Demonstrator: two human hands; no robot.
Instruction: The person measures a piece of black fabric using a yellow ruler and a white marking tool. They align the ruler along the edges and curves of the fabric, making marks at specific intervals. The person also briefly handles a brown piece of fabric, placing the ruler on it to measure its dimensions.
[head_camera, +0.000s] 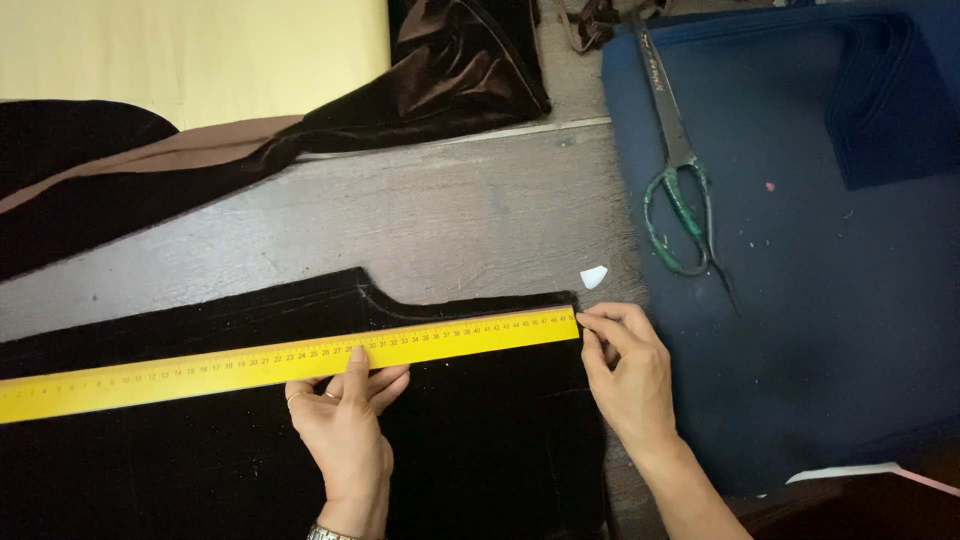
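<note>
A long, flat yellow ruler (290, 362) lies across a piece of black velvet fabric (470, 440), running from the far left edge at about nine o'clock, slightly rising, to its right end just right of centre. The fabric has a soft, light-swallowing nap and a cut upper edge with a curved notch near twelve o'clock of the ruler's middle; faint chalk lines trace that curve. The left hand (345, 415) rests flat with fingers spread and extended, its fingertips pressing the ruler's lower edge down onto the cloth; it grips nothing, and a ring and a metal watchband show on it. The right hand (625, 370), at about three o'clock from the left, is loosely curled, thumb and forefinger pinched at the ruler's right end, right at the fabric's corner. Just above that hand, toward one o'clock, a small white chalk wedge (594, 277) lies on the grey, grainy wooden table (440, 215). To the right, a smooth dark blue cloth (800, 300) covers the surface, with long steel scissors (678, 170) with green-wrapped handles lying on it. At eleven o'clock, glossy brown velvet (450, 70) lies crumpled beside pale yellow fabric (190, 50).
</note>
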